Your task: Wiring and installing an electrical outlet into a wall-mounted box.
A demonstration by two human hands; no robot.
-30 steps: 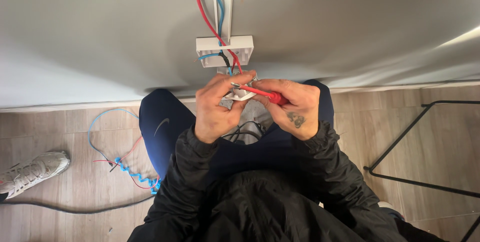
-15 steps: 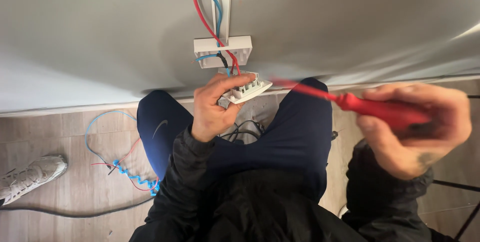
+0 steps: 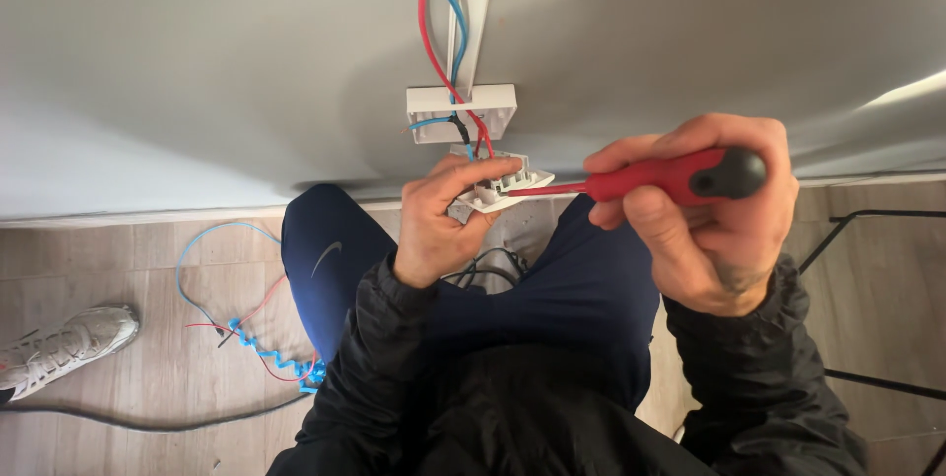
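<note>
My left hand [image 3: 445,222] holds a small white socket insert [image 3: 505,187] just below a white wall box [image 3: 463,111]. Red and blue wires [image 3: 440,33] run down the grey wall into that box and on to the insert. My right hand [image 3: 702,215] grips a red screwdriver [image 3: 658,176] with a black end cap. Its shaft points left and the tip touches the insert's side. Both sleeves are black, and my dark blue trouser legs lie below the hands.
A tangle of blue and red wire [image 3: 246,333] lies on the wood-look floor at the left, beside a grey shoe [image 3: 61,346] and a dark cable [image 3: 148,424]. A black metal frame [image 3: 867,239] stands at the right. A white conduit [image 3: 473,3] climbs the wall.
My right hand swung out to the right away from the insert with the screwdriver, then came back so the tip meets the insert again. The left hand kept holding the insert.
</note>
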